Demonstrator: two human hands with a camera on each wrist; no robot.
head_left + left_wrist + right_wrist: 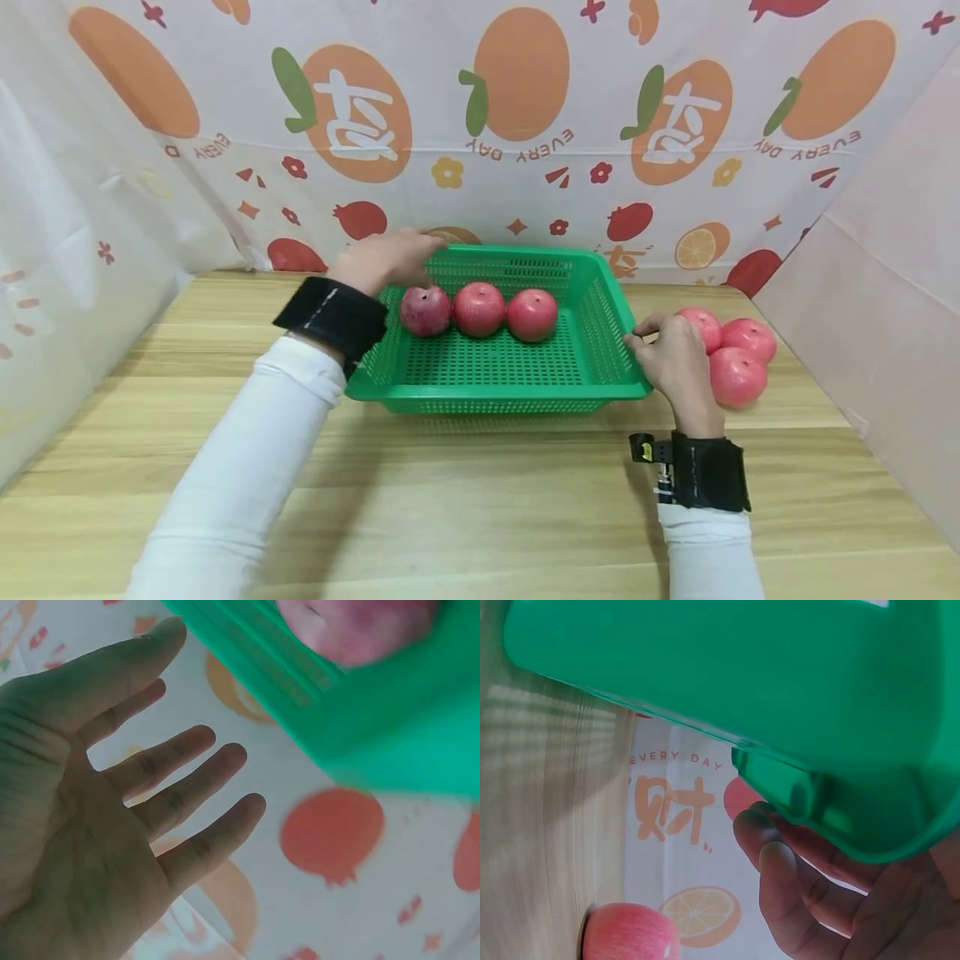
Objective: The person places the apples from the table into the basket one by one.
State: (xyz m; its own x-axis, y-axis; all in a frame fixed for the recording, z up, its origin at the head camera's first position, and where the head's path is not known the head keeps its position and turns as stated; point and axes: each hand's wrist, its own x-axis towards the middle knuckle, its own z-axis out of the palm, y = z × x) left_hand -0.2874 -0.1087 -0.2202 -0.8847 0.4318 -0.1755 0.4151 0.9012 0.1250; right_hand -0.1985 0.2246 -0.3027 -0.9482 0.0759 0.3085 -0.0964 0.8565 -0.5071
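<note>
A green plastic basket holds a row of three red apples: a darker left one, a middle one and a right one. My left hand is over the basket's back left corner. In the left wrist view its fingers are spread and straight, apart from the green rim, with nothing in them. At the right rim is my right hand, thumb and fingers bent at the edge. The right wrist view has those fingers curled close against the rim's underside.
On the wooden table, right of the basket, several loose apples are bunched beside my right hand. Behind stands a white fruit-printed cloth; plain white sheeting flanks the right side.
</note>
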